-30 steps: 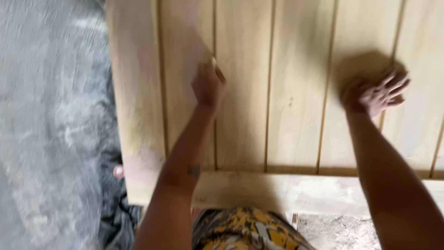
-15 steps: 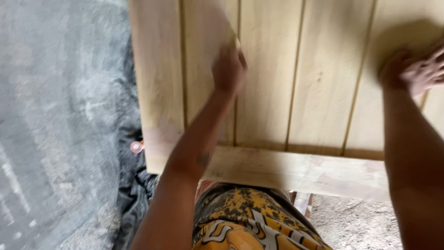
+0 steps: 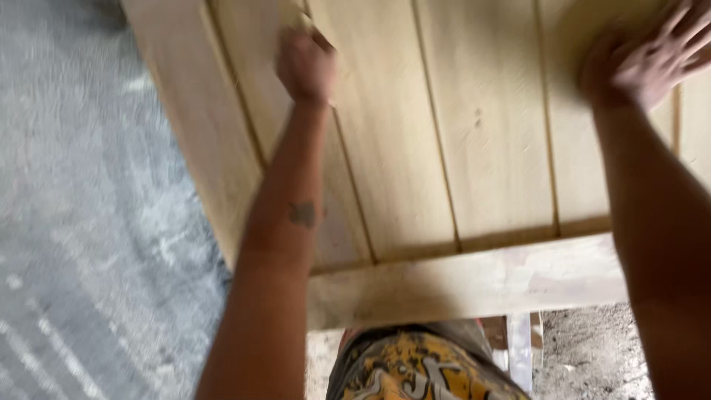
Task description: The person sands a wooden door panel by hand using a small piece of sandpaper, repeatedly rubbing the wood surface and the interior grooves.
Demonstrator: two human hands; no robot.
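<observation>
A pale wooden panel (image 3: 452,148) made of grooved boards inside a plain frame lies flat in front of me. My left hand (image 3: 304,63) is closed around a small tan piece, probably sandpaper (image 3: 302,21), and presses it on a board near the panel's left side. My right hand (image 3: 644,59) rests flat on the boards at the upper right, fingers spread, holding nothing. The picture is blurred by motion.
The panel's near frame rail (image 3: 474,281) runs across in front of my patterned yellow and black shorts (image 3: 415,370). Grey concrete floor (image 3: 89,222) lies to the left, and sandy ground (image 3: 592,355) shows below the rail at right.
My left hand has slid farther up the board, away from me. The view has swung, so the panel now sits skewed. My right hand stays pressed flat on the boards.
</observation>
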